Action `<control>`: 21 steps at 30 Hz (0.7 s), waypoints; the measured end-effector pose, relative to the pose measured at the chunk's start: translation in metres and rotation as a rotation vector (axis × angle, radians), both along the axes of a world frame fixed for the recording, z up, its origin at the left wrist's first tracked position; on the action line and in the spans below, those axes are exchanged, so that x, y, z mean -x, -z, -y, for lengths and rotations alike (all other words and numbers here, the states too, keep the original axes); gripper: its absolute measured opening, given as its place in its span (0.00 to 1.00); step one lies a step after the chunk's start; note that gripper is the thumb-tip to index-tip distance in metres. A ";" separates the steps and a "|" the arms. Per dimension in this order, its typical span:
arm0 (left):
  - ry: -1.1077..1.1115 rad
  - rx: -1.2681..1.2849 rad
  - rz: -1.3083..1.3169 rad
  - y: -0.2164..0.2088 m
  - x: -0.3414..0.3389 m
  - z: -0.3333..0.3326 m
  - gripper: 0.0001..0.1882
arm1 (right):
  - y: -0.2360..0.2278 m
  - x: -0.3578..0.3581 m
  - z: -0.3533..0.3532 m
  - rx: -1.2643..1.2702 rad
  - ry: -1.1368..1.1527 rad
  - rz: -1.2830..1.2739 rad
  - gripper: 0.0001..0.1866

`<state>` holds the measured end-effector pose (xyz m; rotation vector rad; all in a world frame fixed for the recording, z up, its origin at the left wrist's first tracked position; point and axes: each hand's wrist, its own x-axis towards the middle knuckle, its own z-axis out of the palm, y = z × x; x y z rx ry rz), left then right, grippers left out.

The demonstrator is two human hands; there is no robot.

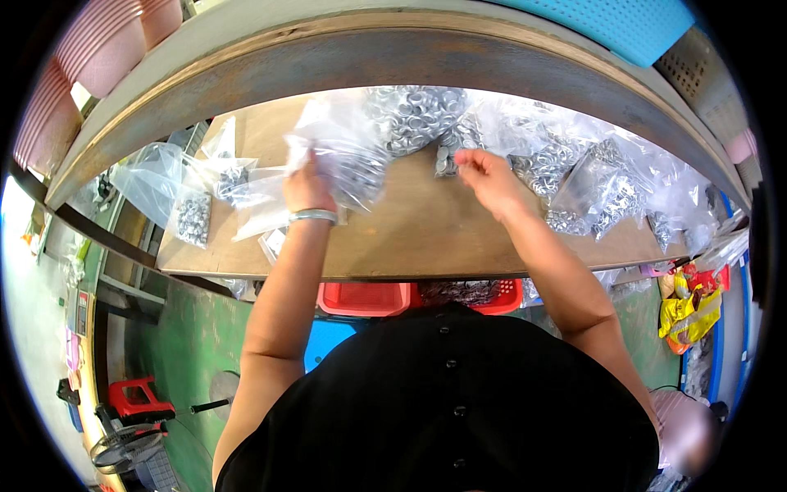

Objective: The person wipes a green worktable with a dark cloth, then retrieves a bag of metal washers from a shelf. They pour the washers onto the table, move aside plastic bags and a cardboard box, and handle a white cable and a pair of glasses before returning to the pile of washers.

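Note:
My left hand (308, 185) is closed on a clear plastic bag (354, 168) of small grey metal parts, lifted over the wooden shelf board (410, 238) and smeared by motion. To its right, my right hand (489, 182) hangs above the board with fingers partly curled and apart, nothing visible in them. Beside that hand lies a small bag of grey parts (461, 139). Behind both hands sits a larger bag of ring-like grey metal parts (414, 115).
More bags of metal parts (602, 193) crowd the board's right side; smaller bags (193, 217) lie at left. A beam (410, 57) crosses above. Below stand red baskets (365, 297) and a blue stool (326, 343). A person (684, 430) is at lower right, a fan (123, 447) lower left.

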<state>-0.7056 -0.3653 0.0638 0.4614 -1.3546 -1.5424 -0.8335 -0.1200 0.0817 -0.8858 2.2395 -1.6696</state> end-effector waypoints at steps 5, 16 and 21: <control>0.030 -0.043 0.288 0.059 -0.006 0.081 0.17 | -0.026 0.042 0.018 0.022 0.139 -0.319 0.24; 0.012 -0.304 0.117 0.033 -0.023 0.052 0.17 | -0.055 0.055 0.085 -0.098 0.281 -0.661 0.32; 0.058 -0.128 0.079 0.027 -0.025 0.043 0.26 | -0.050 0.073 0.112 -0.113 0.239 -0.597 0.33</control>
